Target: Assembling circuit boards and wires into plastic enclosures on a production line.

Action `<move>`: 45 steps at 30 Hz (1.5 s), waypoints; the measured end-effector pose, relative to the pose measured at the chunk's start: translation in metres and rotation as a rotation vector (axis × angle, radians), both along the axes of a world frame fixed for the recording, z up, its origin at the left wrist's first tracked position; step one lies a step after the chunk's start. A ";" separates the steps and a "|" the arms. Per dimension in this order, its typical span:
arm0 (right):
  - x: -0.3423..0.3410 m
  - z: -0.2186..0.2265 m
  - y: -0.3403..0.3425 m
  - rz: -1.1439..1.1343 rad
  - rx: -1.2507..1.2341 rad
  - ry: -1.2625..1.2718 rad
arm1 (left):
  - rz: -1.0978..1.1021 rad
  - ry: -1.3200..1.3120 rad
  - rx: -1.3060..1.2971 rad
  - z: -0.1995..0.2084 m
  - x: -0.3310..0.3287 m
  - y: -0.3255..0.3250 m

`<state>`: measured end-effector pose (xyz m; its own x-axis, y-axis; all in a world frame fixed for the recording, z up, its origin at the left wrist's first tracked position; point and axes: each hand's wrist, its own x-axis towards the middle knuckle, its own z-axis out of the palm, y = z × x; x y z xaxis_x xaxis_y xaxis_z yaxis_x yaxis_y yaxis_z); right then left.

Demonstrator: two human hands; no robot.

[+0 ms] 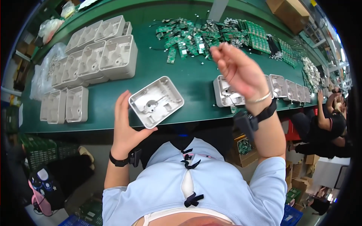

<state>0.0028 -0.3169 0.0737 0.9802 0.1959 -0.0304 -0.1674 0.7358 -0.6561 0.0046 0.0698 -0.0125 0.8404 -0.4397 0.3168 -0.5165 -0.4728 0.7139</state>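
Observation:
My left hand (126,126) grips a light grey plastic housing (171,107) at its left side and near corner, the thumb along the lower edge. The housing is an open, rounded rectangular shell, turned at an angle, its hollow side facing up with posts and a round moulded seat inside. My right hand (241,69) is raised over the bench, close to a heap of green circuit boards (188,41). Its fingers are curled together; whatever they may hold is too small to make out. Below that hand lies another grey housing (222,98), partly hidden by the hand and wrist.
Stacked grey housings (118,56) stand at the left of the green bench (151,67). More housings (292,90) form a row at the right. Plastic bags (51,67) lie at the far left. A cardboard box (247,152) sits below the bench edge. Other people (326,116) are at right.

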 end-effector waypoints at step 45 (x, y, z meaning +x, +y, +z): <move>-0.050 -0.070 0.153 -0.497 -1.471 -0.684 | -0.143 0.350 -0.330 0.001 -0.009 -0.012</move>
